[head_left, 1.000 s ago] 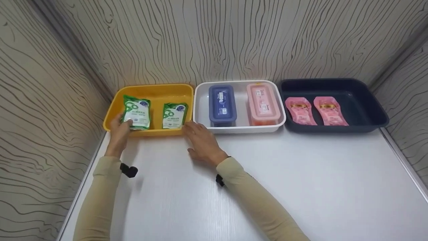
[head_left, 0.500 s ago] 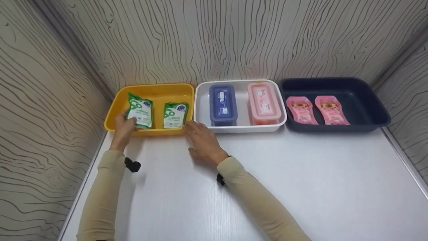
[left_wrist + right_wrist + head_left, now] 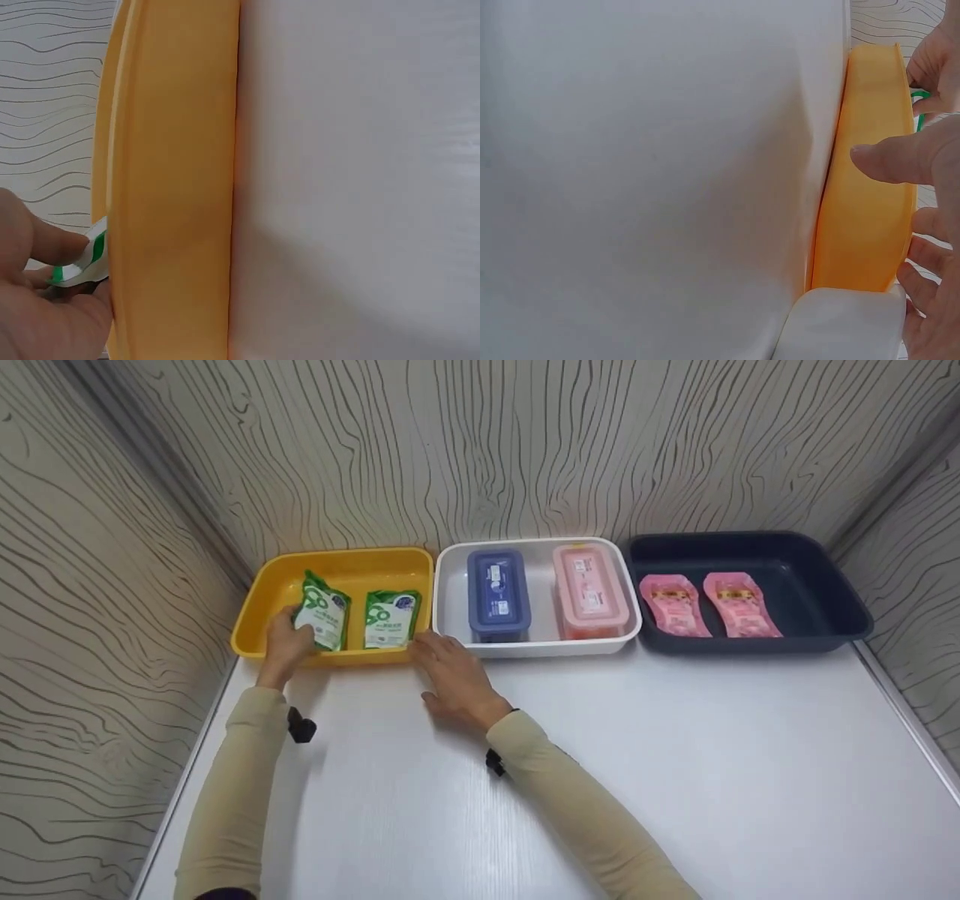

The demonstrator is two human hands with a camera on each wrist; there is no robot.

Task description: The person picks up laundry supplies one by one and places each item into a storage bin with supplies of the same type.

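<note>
My left hand (image 3: 288, 643) pinches the left edge of a green-and-white packet (image 3: 327, 619) inside the yellow tray (image 3: 356, 658). In the left wrist view, the thumb and fingers hold the packet's edge (image 3: 84, 264) just behind the tray rim. The packet is tilted, its upper left corner raised. A second, matching packet (image 3: 391, 620) lies to its right. My right hand (image 3: 459, 681) rests at the tray's front right corner, beside the white tray (image 3: 551, 649). In the right wrist view, its thumb is straight in front of the yellow wall and its fingers touch the rim.
In the white tray sit a blue lidded box (image 3: 498, 592) and a pink lidded box (image 3: 591, 591). The dark blue tray (image 3: 817, 585) at right holds two pink packets (image 3: 675, 607). Patterned walls stand behind and beside the white table (image 3: 637, 772).
My left hand has moved right with the packet, which now lies nearer the second packet and is turned further clockwise. My right hand has stayed in place.
</note>
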